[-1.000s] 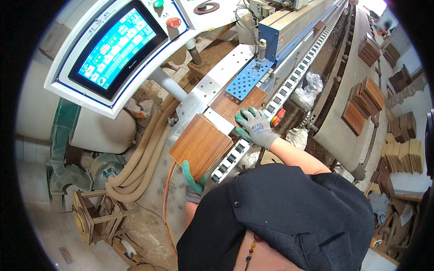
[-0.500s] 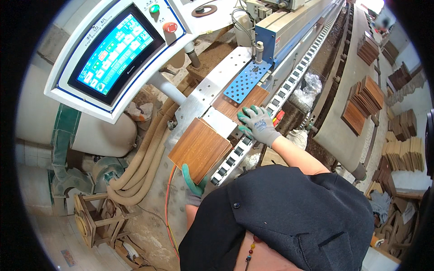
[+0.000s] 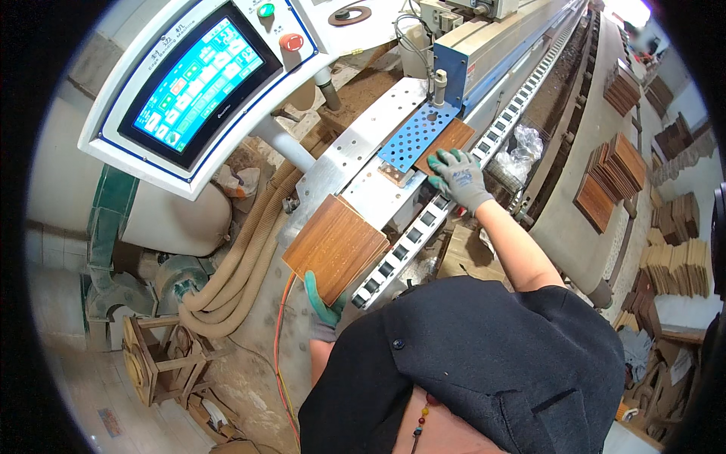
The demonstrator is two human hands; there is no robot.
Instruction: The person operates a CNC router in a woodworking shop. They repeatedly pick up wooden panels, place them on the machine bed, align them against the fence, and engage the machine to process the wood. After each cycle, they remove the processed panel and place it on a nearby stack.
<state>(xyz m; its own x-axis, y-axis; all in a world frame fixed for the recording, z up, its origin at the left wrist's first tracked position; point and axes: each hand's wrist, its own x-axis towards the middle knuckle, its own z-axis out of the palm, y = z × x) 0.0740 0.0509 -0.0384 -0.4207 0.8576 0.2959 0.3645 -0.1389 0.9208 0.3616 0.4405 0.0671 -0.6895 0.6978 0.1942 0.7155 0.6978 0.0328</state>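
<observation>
My right hand [image 3: 459, 176], in a grey and green glove, lies flat on a brown wooden panel [image 3: 446, 141] that sits on the machine's metal bed beside a blue perforated plate [image 3: 414, 137]. My left hand [image 3: 324, 307], in a green glove, grips the near edge of a stack of brown wooden panels [image 3: 334, 244]. That stack rests on the bed by the black and white feed track [image 3: 414, 233].
A control panel with a lit blue touchscreen [image 3: 198, 81] and a red button [image 3: 291, 41] hangs at the upper left. Beige hoses [image 3: 240, 265] run below it. Stacks of wooden panels [image 3: 614, 179] lie on a table at the right.
My right hand has slid the single panel farther along the bed toward the blue plate. My left hand stays on the stack.
</observation>
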